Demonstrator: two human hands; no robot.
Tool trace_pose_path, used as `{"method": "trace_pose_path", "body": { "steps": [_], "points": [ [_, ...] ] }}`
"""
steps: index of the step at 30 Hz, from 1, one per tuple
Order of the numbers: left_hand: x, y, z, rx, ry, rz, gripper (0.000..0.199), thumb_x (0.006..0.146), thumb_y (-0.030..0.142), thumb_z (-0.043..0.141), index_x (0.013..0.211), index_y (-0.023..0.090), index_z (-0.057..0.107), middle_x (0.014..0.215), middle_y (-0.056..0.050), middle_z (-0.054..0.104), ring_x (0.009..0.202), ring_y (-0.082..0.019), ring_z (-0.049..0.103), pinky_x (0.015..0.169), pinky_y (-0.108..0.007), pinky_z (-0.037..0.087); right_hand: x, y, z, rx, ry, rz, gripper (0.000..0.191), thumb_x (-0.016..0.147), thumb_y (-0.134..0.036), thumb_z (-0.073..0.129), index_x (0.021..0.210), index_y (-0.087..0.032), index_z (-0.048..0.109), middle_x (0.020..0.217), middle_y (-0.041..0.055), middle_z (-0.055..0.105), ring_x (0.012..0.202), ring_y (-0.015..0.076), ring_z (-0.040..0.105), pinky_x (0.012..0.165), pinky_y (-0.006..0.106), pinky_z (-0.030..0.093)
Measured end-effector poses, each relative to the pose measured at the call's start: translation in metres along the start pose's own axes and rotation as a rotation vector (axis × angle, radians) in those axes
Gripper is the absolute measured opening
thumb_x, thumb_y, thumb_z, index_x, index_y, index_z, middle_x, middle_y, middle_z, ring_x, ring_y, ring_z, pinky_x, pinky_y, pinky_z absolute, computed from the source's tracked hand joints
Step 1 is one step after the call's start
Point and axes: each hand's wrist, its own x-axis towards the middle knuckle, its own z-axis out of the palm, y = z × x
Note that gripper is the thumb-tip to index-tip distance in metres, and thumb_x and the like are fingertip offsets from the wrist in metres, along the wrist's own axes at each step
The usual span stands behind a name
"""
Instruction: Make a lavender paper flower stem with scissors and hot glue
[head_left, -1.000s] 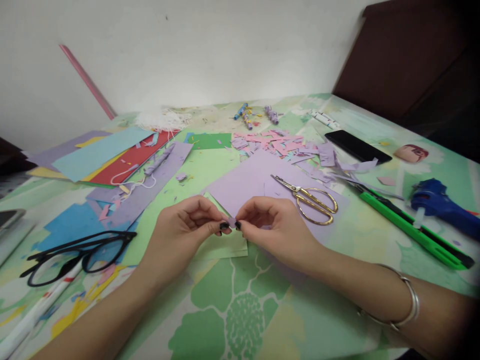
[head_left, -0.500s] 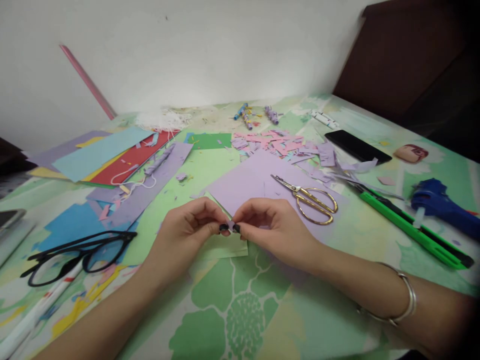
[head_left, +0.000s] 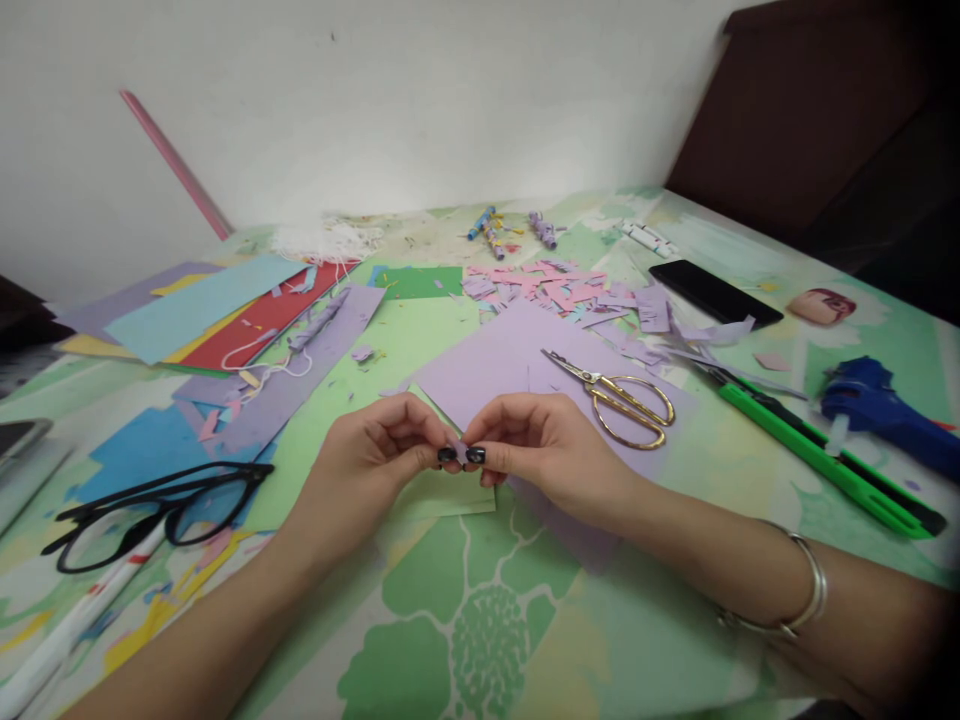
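Fingertip to fingertip, my left hand (head_left: 386, 450) and my right hand (head_left: 536, 445) pinch a tiny piece of purple paper (head_left: 461, 453). Most of the piece is covered by my fingers, so its shape is hard to make out. Both hands hover over the near edge of a purple paper sheet (head_left: 487, 350) and a light green sheet (head_left: 420, 335). Gold-handled scissors (head_left: 619, 395) lie partly spread on the purple sheet, just beyond my right hand.
Cut pink and purple paper scraps (head_left: 555, 285) are heaped behind the sheets. On the right lie a green utility knife (head_left: 825, 450), a blue glue gun (head_left: 885, 410) and a black phone (head_left: 712, 290). Glasses (head_left: 169, 515) and coloured paper sheets (head_left: 202, 300) are at left.
My right thumb has shifted slightly, and its nail now faces the camera more. Both hands stay at the same spot, still pinching the small purple paper piece.
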Motion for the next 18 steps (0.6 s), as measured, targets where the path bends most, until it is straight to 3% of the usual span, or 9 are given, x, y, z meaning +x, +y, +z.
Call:
{"method": "trace_pose_path", "body": {
  "steps": [11, 18],
  "points": [
    [-0.0012, 0.0014, 0.0002, 0.046, -0.002, -0.023, 0.010, 0.074, 0.009, 0.060, 0.068, 0.017, 0.058, 0.072, 0.001, 0.065, 0.068, -0.011, 0.062, 0.065, -0.021, 0.049, 0.0003, 0.0007, 0.0001, -0.055, 0.012, -0.003, 0.005, 0.072, -0.014, 0.062, 0.076, -0.013, 0.063, 0.067, -0.0001, 0.062, 0.054, 0.0074, 0.055, 0.053, 0.021, 0.046],
    [-0.0003, 0.0036, 0.0041, 0.060, 0.016, -0.018, 0.008, 0.071, 0.012, 0.064, 0.067, 0.017, 0.060, 0.069, 0.001, 0.066, 0.066, -0.011, 0.062, 0.064, -0.020, 0.050, -0.0033, 0.0050, 0.0005, -0.372, 0.082, -0.159, 0.008, 0.075, -0.016, 0.057, 0.081, -0.015, 0.063, 0.075, 0.0023, 0.066, 0.065, 0.0102, 0.058, 0.059, 0.022, 0.047]
  ]
}}
